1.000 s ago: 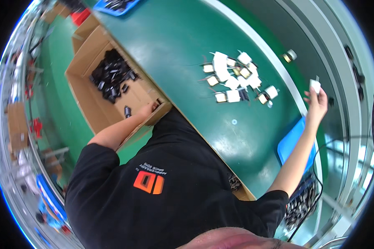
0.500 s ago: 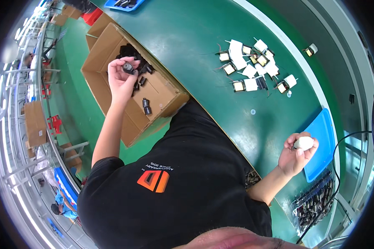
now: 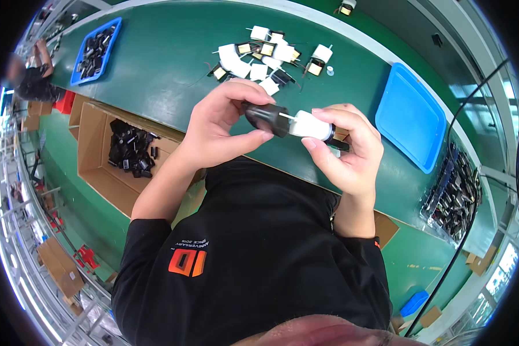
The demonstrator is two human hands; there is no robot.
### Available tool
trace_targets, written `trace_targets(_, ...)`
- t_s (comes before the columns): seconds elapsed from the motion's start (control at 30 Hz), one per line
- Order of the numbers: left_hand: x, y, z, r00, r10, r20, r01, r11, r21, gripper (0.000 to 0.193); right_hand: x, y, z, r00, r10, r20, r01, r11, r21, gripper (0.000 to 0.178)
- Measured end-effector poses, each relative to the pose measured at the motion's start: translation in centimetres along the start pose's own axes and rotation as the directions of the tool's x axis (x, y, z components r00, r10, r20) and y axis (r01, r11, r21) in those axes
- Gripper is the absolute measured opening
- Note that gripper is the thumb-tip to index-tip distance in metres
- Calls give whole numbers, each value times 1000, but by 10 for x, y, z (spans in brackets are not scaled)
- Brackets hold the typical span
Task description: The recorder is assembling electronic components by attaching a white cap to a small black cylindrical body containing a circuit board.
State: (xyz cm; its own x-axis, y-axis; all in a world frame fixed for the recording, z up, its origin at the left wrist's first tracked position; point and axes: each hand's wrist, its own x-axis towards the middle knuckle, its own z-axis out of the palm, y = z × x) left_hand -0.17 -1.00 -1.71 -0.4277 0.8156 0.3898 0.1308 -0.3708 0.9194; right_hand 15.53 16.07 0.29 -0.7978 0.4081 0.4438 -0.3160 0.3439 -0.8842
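Observation:
In front of my chest, my left hand (image 3: 216, 127) grips a black plastic housing (image 3: 271, 120) between thumb and fingers. My right hand (image 3: 354, 144) pinches a white cylindrical part (image 3: 310, 126) with a thin white spout and a dark end, like a small pump. The two pieces are in line, the spout's tip at the housing's mouth; whether it has entered cannot be made out. Beyond my hands on the green table lies a cluster of similar white parts (image 3: 234, 61) with yellowish blocks and thin wires.
To the right lies a bare blue tray (image 3: 410, 118), near a bag of dark small parts (image 3: 454, 193). A cardboard box (image 3: 98, 147) at the left holds black housings (image 3: 131, 151). Farther left are a blue tray of dark parts (image 3: 96, 52) and another person (image 3: 34, 81).
My left hand has come from over the cardboard box to my chest with the black housing. My right hand has moved inward with the white part, and the two pieces now meet.

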Motion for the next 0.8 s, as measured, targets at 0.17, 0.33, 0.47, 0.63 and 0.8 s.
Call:
trace_targets(0.17,17,-3,15,998,20,55,-31,981,193,42,-10,3,-17,996,89,-21,-89,996,-30,28)
trace_targets(0.33,25,-2,21,987,11,158,-74,914,398,44,-10,-2,-31,990,140,12,-138,985,-103,26)
trace_targets(0.47,29,3,29,991,10,130,-75,858,508,43,-11,-5,-34,976,216,-7,-216,970,-113,25)
trace_targets(0.63,27,-4,26,981,-22,192,-58,914,401,42,-10,3,-50,963,217,157,-210,976,-62,25)
trace_targets(0.8,30,-7,25,962,-64,267,-54,911,410,44,-12,9,-48,939,314,142,-314,949,-25,26)
